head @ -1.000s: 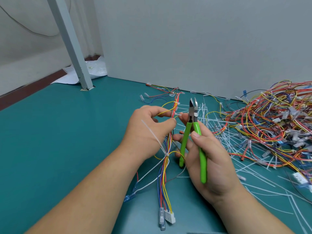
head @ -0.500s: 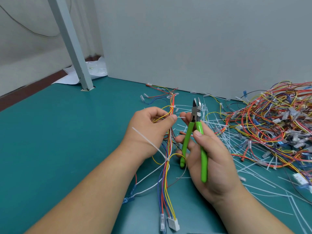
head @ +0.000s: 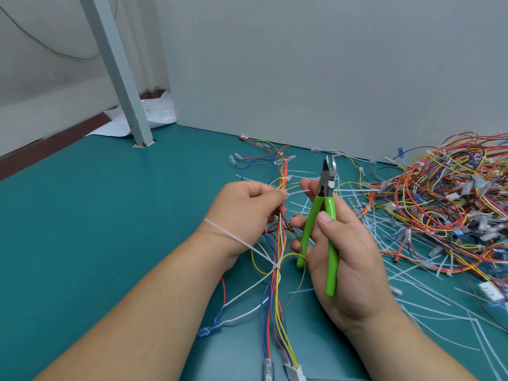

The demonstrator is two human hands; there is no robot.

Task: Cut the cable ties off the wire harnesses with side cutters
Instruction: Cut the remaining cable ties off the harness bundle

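My left hand [head: 244, 210] grips a wire harness [head: 277, 295] of red, yellow, blue and white wires that runs from the table's far side down to white connectors at the bottom edge. A white cable tie [head: 298, 192] sticks out sideways between my left fingertips and my right forefinger. A second white tie [head: 275, 266] still binds the harness lower down, its tail lying across my left wrist. My right hand [head: 341, 251] holds green-handled side cutters [head: 325, 215], jaws slightly apart and pointing up, clear of the wires.
A big tangle of wire harnesses [head: 439, 202] fills the right side of the green table [head: 110, 215]. Cut white ties [head: 412, 270] litter the surface around it. A grey wall [head: 330, 78] stands close behind, and a grey post [head: 121, 83] rises at the back left.
The cutters have drifted slightly right and up. The white tie now stretches out sideways from the harness between my two hands, and the harness has shifted a little.
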